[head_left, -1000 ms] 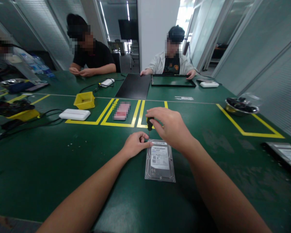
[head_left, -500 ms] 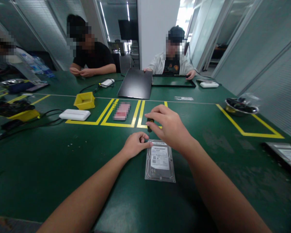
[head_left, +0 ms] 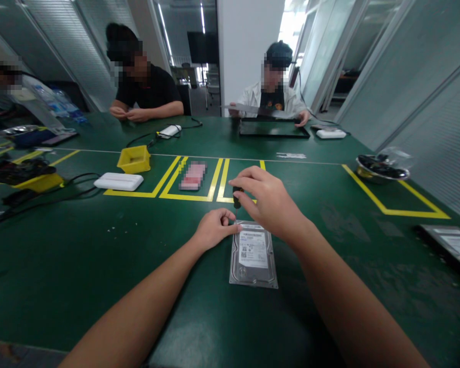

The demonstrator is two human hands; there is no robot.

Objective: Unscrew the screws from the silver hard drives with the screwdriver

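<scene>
A hard drive [head_left: 254, 253] with a white label lies on the green table in front of me. My right hand [head_left: 262, 197] holds a small dark-handled screwdriver [head_left: 236, 197] upright between thumb and fingers. Its thin shaft points down to the drive's far left corner. At that same corner, my left hand [head_left: 216, 228] grips the drive, thumb on its top edge and fingers curled close beside the screwdriver tip. The exact contact of the tip is too small to make out.
Across the table a co-worker holds a thin panel [head_left: 258, 110] over a black frame [head_left: 274, 134]. Another person sits to the left. A yellow bin [head_left: 134, 159], a white power strip [head_left: 118, 181], a metal bowl [head_left: 382, 171] and another drive [head_left: 454, 245] lie around.
The co-worker opposite has lifted the dark panel off the table and tilted it nearly edge-on above the frame. My hands, the screwdriver and the hard drive look almost unmoved.
</scene>
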